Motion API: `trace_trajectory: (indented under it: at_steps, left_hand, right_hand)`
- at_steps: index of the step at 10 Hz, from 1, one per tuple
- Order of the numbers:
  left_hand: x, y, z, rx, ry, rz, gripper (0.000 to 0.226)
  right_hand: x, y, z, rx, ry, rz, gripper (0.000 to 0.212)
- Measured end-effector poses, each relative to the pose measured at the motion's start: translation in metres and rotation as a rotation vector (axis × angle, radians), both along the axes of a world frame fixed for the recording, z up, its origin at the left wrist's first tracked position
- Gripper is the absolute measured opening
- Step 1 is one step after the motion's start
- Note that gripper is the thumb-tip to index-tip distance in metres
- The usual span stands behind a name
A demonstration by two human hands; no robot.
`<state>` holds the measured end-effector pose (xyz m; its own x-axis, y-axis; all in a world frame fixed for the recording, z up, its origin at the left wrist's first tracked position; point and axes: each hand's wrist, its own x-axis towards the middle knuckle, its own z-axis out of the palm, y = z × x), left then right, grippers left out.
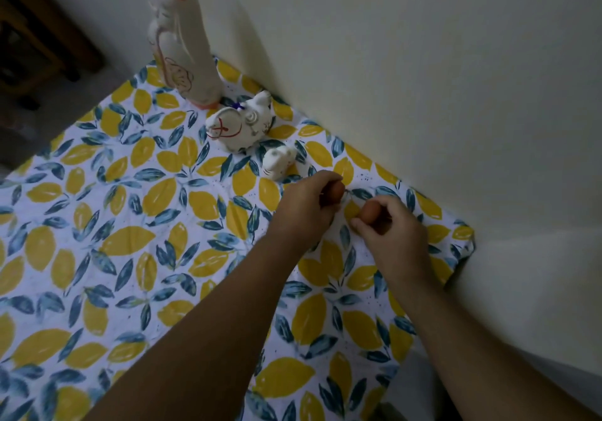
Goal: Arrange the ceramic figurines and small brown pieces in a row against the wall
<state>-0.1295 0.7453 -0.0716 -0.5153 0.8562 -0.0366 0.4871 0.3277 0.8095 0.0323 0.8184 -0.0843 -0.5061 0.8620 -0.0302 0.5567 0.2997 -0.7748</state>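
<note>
Three white ceramic figurines stand in a line by the wall: a tall bird figurine (187,46) at the far corner, a rounded one with red lines (239,124) beside it, then a small one (280,161). My left hand (304,207) grips a small brown piece (338,190) just right of the small figurine. My right hand (391,228) pinches a second small brown piece (370,212) close by. Both pieces sit low over the cloth; fingers hide their undersides.
The table wears a cloth with yellow lemons and blue leaves (130,225). A pale wall (423,78) runs along its far side. Dark wooden furniture (35,36) stands beyond the far left corner. The table's right edge drops off near my right forearm.
</note>
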Motion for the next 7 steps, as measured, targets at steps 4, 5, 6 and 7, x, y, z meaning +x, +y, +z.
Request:
trace_trajectory:
  at_steps: [4,5,6,7]
  left_hand:
    - [0.002,-0.003,-0.004,-0.004,0.028,0.017,0.045]
    - [0.004,-0.004,-0.003,-0.02,-0.002,0.021,0.054]
    - [0.005,-0.01,0.003,-0.033,-0.049,0.018,0.072]
    - [0.006,-0.021,0.014,-0.065,-0.032,0.083,0.073]
  right_hand:
    - [0.003,0.001,0.002,0.012,-0.019,0.006,0.028]
    - [0.001,-0.001,0.0,0.009,-0.02,0.023,0.032]
    - [0.003,-0.001,0.005,-0.045,0.019,0.036,0.057]
    - [0.001,-0.006,0.022,0.031,0.015,0.058,0.07]
